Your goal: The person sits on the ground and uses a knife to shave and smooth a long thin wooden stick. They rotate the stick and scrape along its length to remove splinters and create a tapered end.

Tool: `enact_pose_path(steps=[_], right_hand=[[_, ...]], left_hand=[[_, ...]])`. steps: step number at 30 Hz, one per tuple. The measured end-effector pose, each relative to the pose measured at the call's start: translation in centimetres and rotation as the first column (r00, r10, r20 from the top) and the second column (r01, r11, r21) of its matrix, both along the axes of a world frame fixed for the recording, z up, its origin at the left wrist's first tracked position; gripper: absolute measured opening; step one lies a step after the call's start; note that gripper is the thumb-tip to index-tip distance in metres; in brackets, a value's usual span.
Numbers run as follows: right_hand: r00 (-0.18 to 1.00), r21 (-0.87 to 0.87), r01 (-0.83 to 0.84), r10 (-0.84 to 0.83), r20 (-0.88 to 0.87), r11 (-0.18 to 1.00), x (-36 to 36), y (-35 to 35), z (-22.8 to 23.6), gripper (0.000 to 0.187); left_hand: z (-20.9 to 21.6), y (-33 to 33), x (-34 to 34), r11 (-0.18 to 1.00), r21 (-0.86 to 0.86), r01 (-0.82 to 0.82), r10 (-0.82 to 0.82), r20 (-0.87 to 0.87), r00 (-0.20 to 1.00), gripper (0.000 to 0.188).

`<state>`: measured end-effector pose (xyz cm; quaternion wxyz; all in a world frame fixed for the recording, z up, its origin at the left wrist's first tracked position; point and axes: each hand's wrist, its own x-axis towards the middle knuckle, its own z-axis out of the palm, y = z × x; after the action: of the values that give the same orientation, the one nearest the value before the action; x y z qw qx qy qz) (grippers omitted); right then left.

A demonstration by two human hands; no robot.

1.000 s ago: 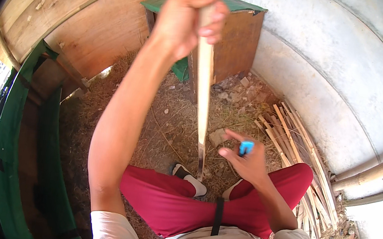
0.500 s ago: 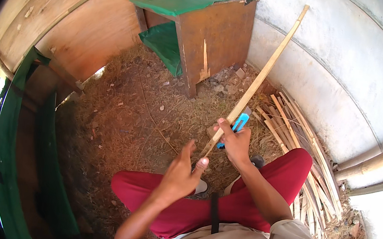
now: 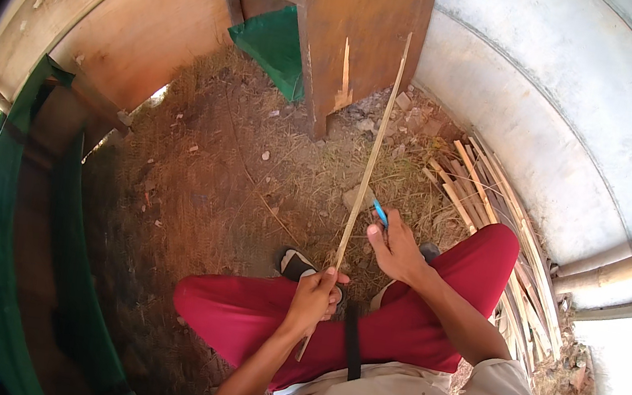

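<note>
Grasping a long, pale strip (image 3: 372, 157) near its lower end in the left fingers (image 3: 327, 281); clasping a blue tool (image 3: 380, 213) in the right fingers (image 3: 396, 225).

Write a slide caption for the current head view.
Left hand grips a long pale strip; right hand holds a blue tool beside it.

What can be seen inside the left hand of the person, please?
A thin, pale strip passes through the left hand: its long part extends beyond the hand, and a short end shows below. The section within the grip is covered.
</note>
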<state>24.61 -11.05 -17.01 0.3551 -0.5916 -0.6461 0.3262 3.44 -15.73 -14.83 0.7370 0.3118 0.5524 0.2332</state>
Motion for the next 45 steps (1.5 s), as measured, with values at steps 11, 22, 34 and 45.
enact_pose_path(steps=[11,22,34,45], right_hand=[[0.913,0.045,-0.143,0.114,0.392,0.989,0.5,-3.4,-2.4,0.031],[0.927,0.075,-0.141,0.105,0.361,0.987,0.9,-4.3,-2.9,0.035],[0.908,0.213,-0.146,0.046,0.416,0.966,0.1,-4.2,-4.4,0.038],[0.900,0.144,-0.158,0.083,0.428,0.977,0.1,-3.9,-5.0,0.040]], left_hand=[[-1.2,0.1,1.4,0.994,-0.099,-0.049,0.058,0.087,0.995,0.038],[-2.3,-0.5,1.8,0.992,-0.113,-0.053,0.058,0.043,0.997,0.032],[-1.3,-1.0,0.5,0.994,-0.100,-0.043,0.042,-0.017,0.999,0.030],[-1.2,-1.1,0.7,0.994,-0.093,-0.057,0.052,-0.053,0.997,0.029]])
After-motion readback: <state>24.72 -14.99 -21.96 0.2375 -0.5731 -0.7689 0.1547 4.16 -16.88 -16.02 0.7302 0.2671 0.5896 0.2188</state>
